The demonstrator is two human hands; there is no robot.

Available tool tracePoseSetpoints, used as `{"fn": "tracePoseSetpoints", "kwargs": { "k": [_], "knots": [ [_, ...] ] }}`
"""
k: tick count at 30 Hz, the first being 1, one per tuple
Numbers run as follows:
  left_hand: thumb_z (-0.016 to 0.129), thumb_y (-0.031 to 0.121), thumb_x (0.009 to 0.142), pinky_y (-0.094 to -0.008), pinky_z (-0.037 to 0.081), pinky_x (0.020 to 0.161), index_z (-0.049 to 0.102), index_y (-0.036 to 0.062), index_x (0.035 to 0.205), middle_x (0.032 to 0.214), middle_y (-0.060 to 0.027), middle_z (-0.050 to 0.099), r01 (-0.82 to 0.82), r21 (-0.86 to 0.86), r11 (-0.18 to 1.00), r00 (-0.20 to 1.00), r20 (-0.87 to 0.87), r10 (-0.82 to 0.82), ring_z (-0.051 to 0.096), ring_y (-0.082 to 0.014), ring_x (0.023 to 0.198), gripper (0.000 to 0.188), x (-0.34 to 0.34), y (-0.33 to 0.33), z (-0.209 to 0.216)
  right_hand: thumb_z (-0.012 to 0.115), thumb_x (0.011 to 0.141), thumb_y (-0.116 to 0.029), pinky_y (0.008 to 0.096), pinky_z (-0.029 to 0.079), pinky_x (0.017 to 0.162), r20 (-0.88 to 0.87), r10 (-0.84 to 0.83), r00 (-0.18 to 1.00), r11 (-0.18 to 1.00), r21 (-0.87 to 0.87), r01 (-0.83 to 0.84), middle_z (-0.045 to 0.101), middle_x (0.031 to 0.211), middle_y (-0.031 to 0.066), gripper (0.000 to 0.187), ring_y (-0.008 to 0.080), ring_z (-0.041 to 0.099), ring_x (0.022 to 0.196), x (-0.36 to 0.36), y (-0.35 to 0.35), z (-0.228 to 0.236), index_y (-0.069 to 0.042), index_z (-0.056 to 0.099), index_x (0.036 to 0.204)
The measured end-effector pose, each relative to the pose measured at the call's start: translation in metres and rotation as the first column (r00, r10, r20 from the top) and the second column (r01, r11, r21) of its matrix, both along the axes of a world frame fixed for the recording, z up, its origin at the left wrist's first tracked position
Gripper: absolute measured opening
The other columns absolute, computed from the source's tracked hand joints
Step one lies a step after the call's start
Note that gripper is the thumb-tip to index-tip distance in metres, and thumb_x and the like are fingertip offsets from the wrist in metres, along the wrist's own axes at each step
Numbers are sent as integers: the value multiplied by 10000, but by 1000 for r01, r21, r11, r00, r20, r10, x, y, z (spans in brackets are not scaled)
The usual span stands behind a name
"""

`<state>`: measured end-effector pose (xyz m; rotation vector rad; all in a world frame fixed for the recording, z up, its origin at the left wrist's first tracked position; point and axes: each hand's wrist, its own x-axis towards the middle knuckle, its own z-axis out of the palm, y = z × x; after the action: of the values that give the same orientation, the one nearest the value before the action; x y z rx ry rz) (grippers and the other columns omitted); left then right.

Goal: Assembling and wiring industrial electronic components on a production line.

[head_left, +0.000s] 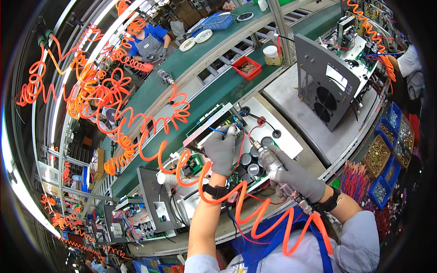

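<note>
My right hand (298, 175), in a grey glove, grips a pneumatic screwdriver (270, 160) with a clear, silvery body. Its bit points up and left into an open electronic unit, and an orange coiled hose (261, 217) runs from its rear end. My left hand (221, 151), also gloved, is closed at the unit's circuit board, its fingertips pinching at a blue wire (217, 130). Whatever else lies under those fingertips is hidden. Black cylindrical capacitors (255, 169) sit between my hands, beside the driver. The unit's white metal plate (280, 141) extends to the right.
A grey panel with fans (318, 82) stands upright at the right. Blue bins of screws (387, 132) line the right edge. A red tray (247, 67) sits on the green conveyor (218, 93). Orange hoses hang at left. A co-worker (150, 43) is across the line.
</note>
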<state>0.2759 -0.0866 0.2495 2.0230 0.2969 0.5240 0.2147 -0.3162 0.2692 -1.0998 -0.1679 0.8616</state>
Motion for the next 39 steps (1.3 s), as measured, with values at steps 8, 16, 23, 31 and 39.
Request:
{"fn": "tracePoseSetpoints", "kwargs": {
  "k": [8,16,23,31,39],
  "knots": [
    [686,200,881,-222,368,455,727,18,930,616,4,645,10,-63,998,1000,-26,-12,483,-35,484,193,1,0,-3,605,852,-198,285,475,458,-3,-40,999,999,31,40,560,825,112,851,159,585,513,-1,3,-2,-95,91,1522],
    [705,256,842,-272,434,524,734,33,891,617,-56,661,-60,100,993,997,-43,64,570,-112,519,230,8,8,-14,623,855,-220,289,474,452,2,-59,998,998,-34,59,559,824,105,853,162,586,518,-3,8,-2,-90,107,1521],
    [676,181,869,-197,414,466,714,-9,961,676,-20,648,151,-15,988,983,-108,-151,552,-57,501,215,-16,13,12,608,823,-207,278,479,452,7,-89,996,995,-44,90,557,799,95,856,145,586,525,-13,-7,-2,-119,127,1526],
    [703,155,854,-223,419,487,702,-37,922,636,-20,613,-29,179,983,996,91,13,535,-68,520,203,-23,31,19,589,811,-157,266,493,494,28,-261,965,965,-28,262,553,856,95,798,132,569,565,-36,-19,6,-107,206,1510],
    [708,192,840,-273,432,500,696,-18,818,575,-46,607,-171,346,923,979,167,118,546,-93,520,212,-9,24,23,593,817,-304,205,470,421,147,-732,665,638,-193,746,542,789,59,787,95,550,522,-86,-77,-10,-149,241,1504]
  ]
}}
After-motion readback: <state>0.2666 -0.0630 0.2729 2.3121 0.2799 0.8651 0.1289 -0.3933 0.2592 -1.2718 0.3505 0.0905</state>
